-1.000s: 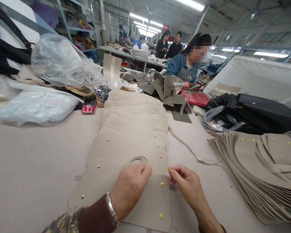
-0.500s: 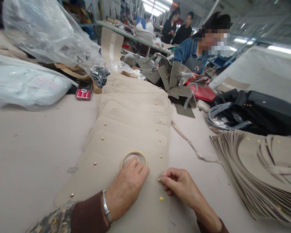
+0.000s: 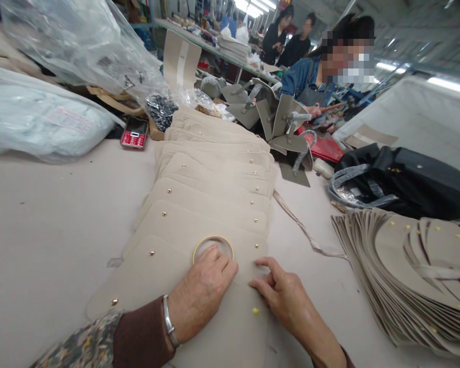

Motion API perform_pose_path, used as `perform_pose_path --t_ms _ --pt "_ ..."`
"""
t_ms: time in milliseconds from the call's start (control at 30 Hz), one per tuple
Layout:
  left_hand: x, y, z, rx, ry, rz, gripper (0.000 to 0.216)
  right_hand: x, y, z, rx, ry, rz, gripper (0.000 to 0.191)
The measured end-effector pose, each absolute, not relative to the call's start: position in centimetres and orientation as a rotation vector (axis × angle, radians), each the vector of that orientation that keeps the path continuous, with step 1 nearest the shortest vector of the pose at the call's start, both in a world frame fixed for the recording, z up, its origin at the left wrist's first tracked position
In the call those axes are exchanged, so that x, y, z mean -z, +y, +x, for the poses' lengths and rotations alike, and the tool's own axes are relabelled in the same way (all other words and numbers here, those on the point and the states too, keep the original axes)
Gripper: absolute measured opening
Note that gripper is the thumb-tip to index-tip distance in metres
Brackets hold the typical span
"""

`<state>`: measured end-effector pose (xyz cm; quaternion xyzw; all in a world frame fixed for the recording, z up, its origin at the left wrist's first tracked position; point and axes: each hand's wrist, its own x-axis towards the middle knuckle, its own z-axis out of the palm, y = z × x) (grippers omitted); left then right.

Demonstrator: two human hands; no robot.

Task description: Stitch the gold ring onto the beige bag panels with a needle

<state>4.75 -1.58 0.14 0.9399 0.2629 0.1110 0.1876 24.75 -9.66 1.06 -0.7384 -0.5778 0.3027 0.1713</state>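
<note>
My left hand [image 3: 203,286], a silver bangle at its wrist, is closed on a roll of tape [image 3: 197,243] with a yellow rim. The roll rests on the nearest beige panel [image 3: 214,332] of an overlapping row. Thumb and forefinger apart, my right hand [image 3: 281,291] is over that panel's right edge, and I see nothing between them. Just below its thumb, a small yellow piece [image 3: 255,311] sticks to the panel. Small gold-coloured metal studs, such as the near left stud [image 3: 114,302], dot both sides of the row.
Right of the row lies a fanned stack of taupe panels [image 3: 371,266], with a black bag [image 3: 417,176] behind. A thin strap [image 3: 301,227] runs between row and stack. A red phone [image 3: 134,134] and plastic-wrapped bundle [image 3: 42,117] lie left. A co-worker [image 3: 310,76] is across the table.
My right thumb and forefinger have parted from their pinch at the panel's right edge. My left hand stays on the tape roll. The view has shifted slightly.
</note>
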Motion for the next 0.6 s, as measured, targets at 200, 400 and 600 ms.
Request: perform_pose_path --t_ms 200,400,600 --pt "-0.5 -1.4 4.6 -0.324 0.729 2.612 0.017 -1.1 -11.5 25.6 -0.511 -2.01 -1.812 0.015" --pt "-1.9 -1.3 3.9 -0.257 0.745 2.507 0.006 -0.7 -10.8 23.8 -0.423 -2.242 -1.88 0.022" --pt "-2.8 -1.2 3.3 -0.079 0.769 2.419 0.009 -1.8 -8.8 22.5 -0.592 -2.023 -2.218 0.018"
